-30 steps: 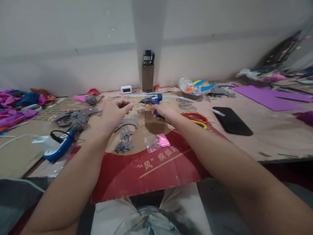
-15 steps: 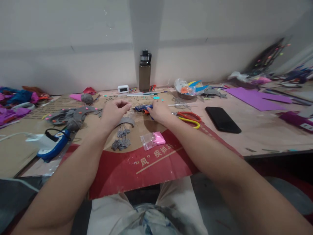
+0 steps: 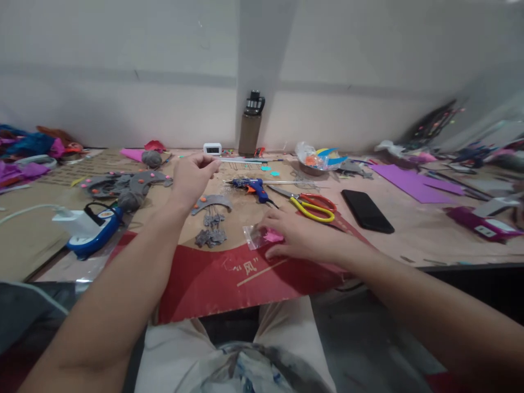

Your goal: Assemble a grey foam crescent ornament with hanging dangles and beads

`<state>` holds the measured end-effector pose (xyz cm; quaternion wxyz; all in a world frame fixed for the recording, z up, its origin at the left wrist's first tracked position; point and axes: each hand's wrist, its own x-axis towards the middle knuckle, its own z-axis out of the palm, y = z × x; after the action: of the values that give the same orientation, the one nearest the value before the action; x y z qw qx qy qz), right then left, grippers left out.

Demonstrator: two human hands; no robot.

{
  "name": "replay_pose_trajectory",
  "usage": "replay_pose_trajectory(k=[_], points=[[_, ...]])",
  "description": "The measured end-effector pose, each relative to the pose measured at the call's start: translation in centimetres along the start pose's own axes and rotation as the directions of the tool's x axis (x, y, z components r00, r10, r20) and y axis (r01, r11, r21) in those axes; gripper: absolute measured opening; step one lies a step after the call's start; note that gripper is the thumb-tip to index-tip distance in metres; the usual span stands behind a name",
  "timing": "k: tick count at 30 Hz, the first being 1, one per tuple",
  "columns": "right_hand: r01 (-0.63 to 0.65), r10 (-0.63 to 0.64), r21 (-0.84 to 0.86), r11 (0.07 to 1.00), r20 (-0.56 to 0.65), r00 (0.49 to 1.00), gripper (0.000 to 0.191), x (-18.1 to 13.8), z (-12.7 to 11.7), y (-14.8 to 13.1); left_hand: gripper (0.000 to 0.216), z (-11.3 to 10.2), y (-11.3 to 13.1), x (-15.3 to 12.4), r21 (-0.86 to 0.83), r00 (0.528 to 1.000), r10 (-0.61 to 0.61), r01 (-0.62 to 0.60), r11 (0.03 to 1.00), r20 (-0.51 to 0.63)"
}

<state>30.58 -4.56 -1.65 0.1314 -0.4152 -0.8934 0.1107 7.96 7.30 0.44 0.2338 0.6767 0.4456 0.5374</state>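
My left hand (image 3: 191, 176) hovers above the brown cardboard with its fingertips pinched together; what they hold, if anything, is too small to see. My right hand (image 3: 301, 239) lies low on the red-printed cardboard (image 3: 229, 278), fingers stretched flat onto a small clear plastic bag with pink pieces (image 3: 262, 236). A blue glue gun (image 3: 252, 186) lies on the cardboard beyond it, touched by neither hand. A grey crescent piece (image 3: 213, 202) and small grey cut-outs (image 3: 210, 236) lie between my hands.
Red and yellow scissors (image 3: 313, 206) and a black phone (image 3: 367, 210) lie to the right. A blue device with a white plug (image 3: 92, 232) sits at left. A bottle (image 3: 250, 125) and a small clock (image 3: 212, 148) stand by the wall. Purple sheets (image 3: 409, 179) lie far right.
My right hand let go of the glue gun, which now lies on the cardboard, and drew back onto the plastic bag. My left hand stayed raised and pinched.
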Motion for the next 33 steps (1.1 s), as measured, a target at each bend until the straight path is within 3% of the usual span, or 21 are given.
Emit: replay_pose_trajectory(k=[3,6,8,11,14,16,17,21,23,27,33], points=[[-0.003,-0.006,-0.12,0.993,-0.081,0.997,0.016,-0.2,1.6,0.6,0.019,0.0,0.1,-0.1,-0.071,0.999,-0.024,0.026,0.997,0.024],[-0.041,0.018,-0.108,0.993,-0.208,0.978,0.02,0.8,1.9,1.0,0.019,0.1,0.2,-0.2,-0.164,0.994,-0.066,0.079,0.983,0.083],[-0.067,0.073,0.031,0.997,-0.373,0.925,0.024,1.9,1.2,1.0,0.02,0.1,0.1,-0.2,-0.24,0.98,-0.125,0.16,0.958,0.152],[-0.035,0.221,0.309,0.95,-0.591,0.776,0.027,4.3,-0.3,0.7,0.031,0.3,0.2,-0.4,-0.356,0.922,-0.221,0.332,0.873,0.319],[0.081,0.38,0.563,0.822,-0.65,0.658,0.025,7.3,-0.8,0.6,0.045,0.6,0.6,-0.8,-0.443,0.831,-0.213,0.47,0.763,0.515],[0.171,0.425,0.664,0.728,-0.632,0.648,0.019,9.1,-0.2,0.8,0.048,0.8,0.8,-1.2,-0.445,0.78,-0.166,0.503,0.741,0.604],[0.206,0.427,0.697,0.686,-0.616,0.662,0.018,9.8,0.2,1.1,0.046,1.0,0.8,-1.3,-0.424,0.776,-0.154,0.486,0.764,0.611],[0.229,0.38,0.696,0.681,-0.602,0.702,0.013,10.6,1.7,2.2,0.031,1.4,0.1,-1.3,-0.388,0.865,-0.133,0.348,0.853,0.484],[0.268,0.341,0.656,0.706,-0.646,0.683,0.017,9.9,1.5,2.5,0.027,1.5,-0.4,-1.1,-0.356,0.889,-0.152,0.323,0.877,0.432],[0.27,0.345,0.598,0.754,-0.711,0.613,0.019,8.5,0.0,2.4,0.024,1.6,-0.8,-0.9,-0.234,0.896,-0.158,0.273,0.933,0.415],[0.132,0.35,0.537,0.833,-0.697,0.626,0.013,8.4,-0.4,3.0,0.027,1.6,-0.2,-1.4,-0.115,0.894,-0.136,0.203,0.972,0.427]])
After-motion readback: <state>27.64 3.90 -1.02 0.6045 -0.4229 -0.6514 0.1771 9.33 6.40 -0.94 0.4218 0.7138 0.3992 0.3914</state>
